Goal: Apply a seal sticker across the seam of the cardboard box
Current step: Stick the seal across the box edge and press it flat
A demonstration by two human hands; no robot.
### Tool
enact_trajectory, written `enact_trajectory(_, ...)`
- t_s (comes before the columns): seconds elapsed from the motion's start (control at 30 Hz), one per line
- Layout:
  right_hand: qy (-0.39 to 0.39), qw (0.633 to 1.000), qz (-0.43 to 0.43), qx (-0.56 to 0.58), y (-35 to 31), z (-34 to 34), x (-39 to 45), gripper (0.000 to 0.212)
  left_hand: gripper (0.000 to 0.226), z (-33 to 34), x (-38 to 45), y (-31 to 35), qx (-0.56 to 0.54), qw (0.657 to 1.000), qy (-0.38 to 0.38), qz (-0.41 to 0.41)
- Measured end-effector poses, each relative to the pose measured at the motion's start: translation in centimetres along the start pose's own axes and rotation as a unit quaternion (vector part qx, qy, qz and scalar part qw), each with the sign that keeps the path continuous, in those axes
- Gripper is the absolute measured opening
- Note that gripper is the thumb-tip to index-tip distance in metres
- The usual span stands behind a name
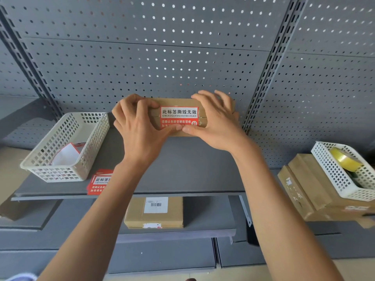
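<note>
A brown cardboard box (178, 102) lies on the grey shelf (182, 169), against the pegboard. A red and white seal sticker (179, 116) with printed characters lies across the box's horizontal seam. My left hand (138, 126) grips the box's left end, its thumb pressing on the sticker's lower edge. My right hand (215, 120) wraps the right end, and its thumb meets the left thumb at the sticker's bottom. The box's ends are hidden under my fingers.
A white mesh basket (60, 147) with peeled backing paper stands at the shelf's left; a stack of seal stickers (99, 181) lies beside it. Another labelled box (154, 211) lies on the lower shelf. At right, a basket (343, 171) with yellow tape sits on cartons.
</note>
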State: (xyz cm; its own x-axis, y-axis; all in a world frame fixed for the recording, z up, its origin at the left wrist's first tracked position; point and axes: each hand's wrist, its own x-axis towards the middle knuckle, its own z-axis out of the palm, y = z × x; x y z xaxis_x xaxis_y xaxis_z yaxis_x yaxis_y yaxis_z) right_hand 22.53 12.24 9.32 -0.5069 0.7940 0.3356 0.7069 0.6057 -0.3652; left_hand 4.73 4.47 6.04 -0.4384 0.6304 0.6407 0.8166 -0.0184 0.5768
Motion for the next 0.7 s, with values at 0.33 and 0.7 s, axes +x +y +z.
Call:
enact_trajectory(0.33,-0.029,0.999,-0.004,0.044,0.4,-0.6,0.2,0.080,0.067,-0.8,0.4,-0.7,-0.035,0.999,-0.034,-0.008)
enact_trajectory(0.7,-0.085,0.994,-0.005,0.073,0.7,-1.6,0.3,0.076,0.047,-1.9,0.9,-1.7,-0.095,0.993,-0.073,-0.002)
